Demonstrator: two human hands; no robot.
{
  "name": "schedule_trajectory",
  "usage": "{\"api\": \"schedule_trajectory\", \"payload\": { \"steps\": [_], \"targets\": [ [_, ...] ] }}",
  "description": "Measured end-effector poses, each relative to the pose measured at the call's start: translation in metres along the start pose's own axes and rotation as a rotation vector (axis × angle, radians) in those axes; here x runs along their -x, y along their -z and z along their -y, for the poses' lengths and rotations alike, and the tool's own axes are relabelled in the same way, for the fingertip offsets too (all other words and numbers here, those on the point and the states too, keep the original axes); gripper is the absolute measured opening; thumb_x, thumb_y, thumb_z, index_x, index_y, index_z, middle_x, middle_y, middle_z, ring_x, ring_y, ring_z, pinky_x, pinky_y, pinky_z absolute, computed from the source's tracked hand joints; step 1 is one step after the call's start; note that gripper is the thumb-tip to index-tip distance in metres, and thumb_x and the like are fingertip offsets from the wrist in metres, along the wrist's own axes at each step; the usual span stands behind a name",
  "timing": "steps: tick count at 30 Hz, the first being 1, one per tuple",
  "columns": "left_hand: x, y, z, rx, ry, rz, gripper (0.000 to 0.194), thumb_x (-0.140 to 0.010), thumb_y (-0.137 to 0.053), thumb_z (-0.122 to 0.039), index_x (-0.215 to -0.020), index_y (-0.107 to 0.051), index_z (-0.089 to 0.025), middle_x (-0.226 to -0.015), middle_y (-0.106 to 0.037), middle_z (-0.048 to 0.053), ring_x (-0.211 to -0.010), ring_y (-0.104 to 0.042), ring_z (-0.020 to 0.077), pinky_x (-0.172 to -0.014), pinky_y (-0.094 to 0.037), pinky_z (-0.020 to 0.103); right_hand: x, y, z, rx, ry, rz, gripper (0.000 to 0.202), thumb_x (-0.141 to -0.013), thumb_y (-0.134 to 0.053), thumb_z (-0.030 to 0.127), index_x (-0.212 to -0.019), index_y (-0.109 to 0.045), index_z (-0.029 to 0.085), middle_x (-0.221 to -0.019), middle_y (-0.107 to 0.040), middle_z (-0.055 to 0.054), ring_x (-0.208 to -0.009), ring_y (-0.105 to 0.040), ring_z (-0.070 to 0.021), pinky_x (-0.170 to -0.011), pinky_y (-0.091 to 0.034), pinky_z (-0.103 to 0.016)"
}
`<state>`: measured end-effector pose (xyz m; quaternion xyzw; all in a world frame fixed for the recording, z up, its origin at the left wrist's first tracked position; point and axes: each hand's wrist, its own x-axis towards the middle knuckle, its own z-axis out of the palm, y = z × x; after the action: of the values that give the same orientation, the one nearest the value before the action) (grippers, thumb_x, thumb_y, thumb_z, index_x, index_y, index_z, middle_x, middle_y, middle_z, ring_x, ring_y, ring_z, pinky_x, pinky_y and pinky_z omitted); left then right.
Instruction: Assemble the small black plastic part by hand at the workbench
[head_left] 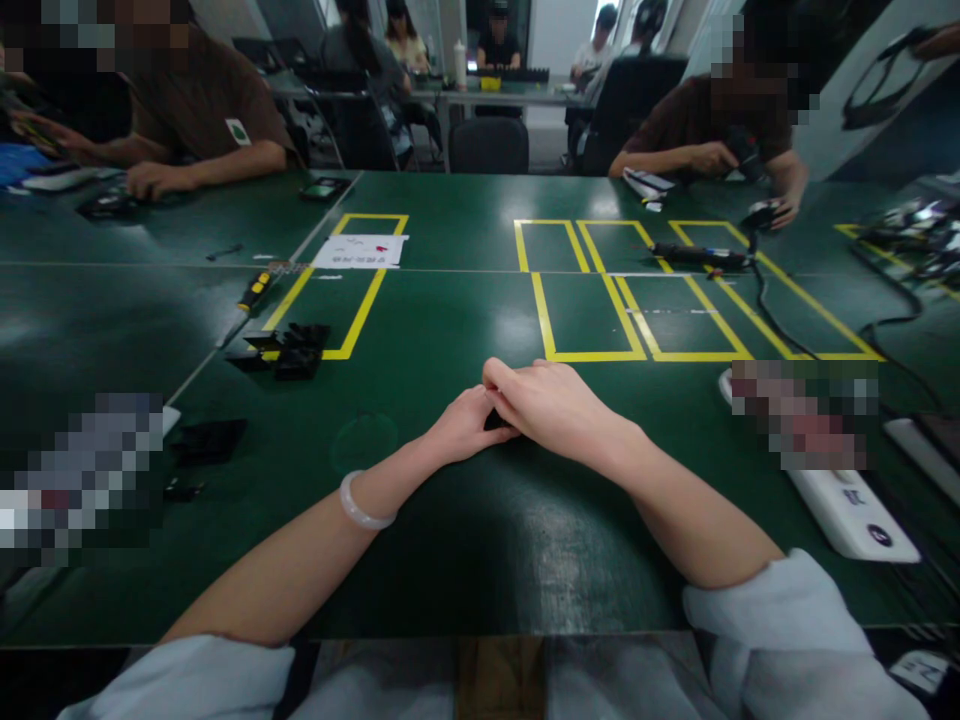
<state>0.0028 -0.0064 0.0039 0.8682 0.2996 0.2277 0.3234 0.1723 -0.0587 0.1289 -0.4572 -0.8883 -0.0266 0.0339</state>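
Observation:
My left hand point(466, 425) and my right hand point(559, 400) are clasped together above the near middle of the green table point(450, 560). My right hand lies over the fingers of my left, and both are closed. No object shows between them, though the left fingertips are hidden. A pale bracelet point(366, 505) circles my left wrist. The nearest loose items are black plastic parts point(296, 350) to the left, apart from both hands.
A yellow-handled screwdriver point(256, 290) and a white paper label point(360, 251) lie to the left. Yellow tape outlines point(592, 356) mark the table. On the right are a black cylindrical tool point(701, 256) and a white device point(855, 510). Co-workers point(705, 140) sit across the table.

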Motion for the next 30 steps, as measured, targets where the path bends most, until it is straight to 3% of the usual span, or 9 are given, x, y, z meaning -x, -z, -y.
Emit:
{"api": "schedule_trajectory", "payload": {
  "steps": [6,9,15,22,25,30],
  "targets": [
    [0.0004,0.0014,-0.0029,-0.007,0.015,-0.003,0.036,-0.089,-0.068,-0.049,-0.109,-0.069,-0.019,-0.122,-0.07,0.012,-0.117,-0.064,0.0341,-0.1,-0.053,0.048,-0.0002,0.0073,0.0042,-0.007,-0.048,0.033,0.031,-0.108,-0.034,0.041,-0.107,-0.055,0.018,-0.083,-0.075,-0.007,-0.076,-0.07,-0.0205,-0.063,-0.029,-0.03],
    [0.0003,0.0009,-0.0034,-0.02,0.039,-0.001,0.035,-0.089,-0.069,-0.049,-0.105,-0.068,-0.018,-0.116,-0.071,0.012,-0.113,-0.065,0.0346,-0.098,-0.053,0.048,-0.0006,0.0053,0.0028,0.028,-0.056,0.046,0.024,-0.107,-0.035,0.032,-0.106,-0.055,0.018,-0.08,-0.075,-0.008,-0.074,-0.07,-0.0207,-0.062,-0.028,-0.03],
    [-0.0002,0.0,-0.001,-0.025,-0.007,-0.013,0.046,-0.089,-0.068,-0.05,-0.121,-0.063,-0.018,-0.127,-0.067,0.013,-0.12,-0.062,0.0347,-0.104,-0.049,0.05,0.0011,0.0033,0.0009,-0.018,-0.047,0.025,0.019,-0.103,-0.037,0.023,-0.112,-0.053,0.017,-0.084,-0.074,-0.006,-0.073,-0.069,-0.0199,-0.06,-0.027,-0.03],
    [0.0015,0.0011,-0.0047,-0.049,0.033,-0.018,0.037,-0.089,-0.068,-0.051,-0.106,-0.067,-0.019,-0.117,-0.071,0.012,-0.115,-0.064,0.0356,-0.099,-0.053,0.049,0.0015,0.0089,0.0037,0.02,-0.071,0.027,0.032,-0.109,-0.032,0.04,-0.107,-0.055,0.018,-0.082,-0.074,-0.007,-0.076,-0.07,-0.0209,-0.061,-0.026,-0.031],
    [0.0014,0.0009,-0.0038,-0.059,0.045,-0.018,0.037,-0.088,-0.069,-0.051,-0.105,-0.066,-0.018,-0.116,-0.071,0.012,-0.113,-0.065,0.0358,-0.098,-0.053,0.049,0.0007,0.0072,0.0032,0.042,-0.067,0.028,0.028,-0.109,-0.032,0.034,-0.106,-0.054,0.018,-0.079,-0.074,-0.007,-0.074,-0.07,-0.0212,-0.059,-0.024,-0.031],
    [0.0001,0.0002,-0.0013,-0.041,0.003,-0.033,0.047,-0.089,-0.069,-0.05,-0.122,-0.061,-0.018,-0.128,-0.067,0.014,-0.121,-0.061,0.0355,-0.104,-0.05,0.05,0.0003,0.0016,0.0003,0.006,-0.043,-0.002,0.019,-0.106,-0.034,0.024,-0.111,-0.052,0.017,-0.08,-0.073,-0.006,-0.071,-0.068,-0.0196,-0.058,-0.025,-0.03]
  ]
}}
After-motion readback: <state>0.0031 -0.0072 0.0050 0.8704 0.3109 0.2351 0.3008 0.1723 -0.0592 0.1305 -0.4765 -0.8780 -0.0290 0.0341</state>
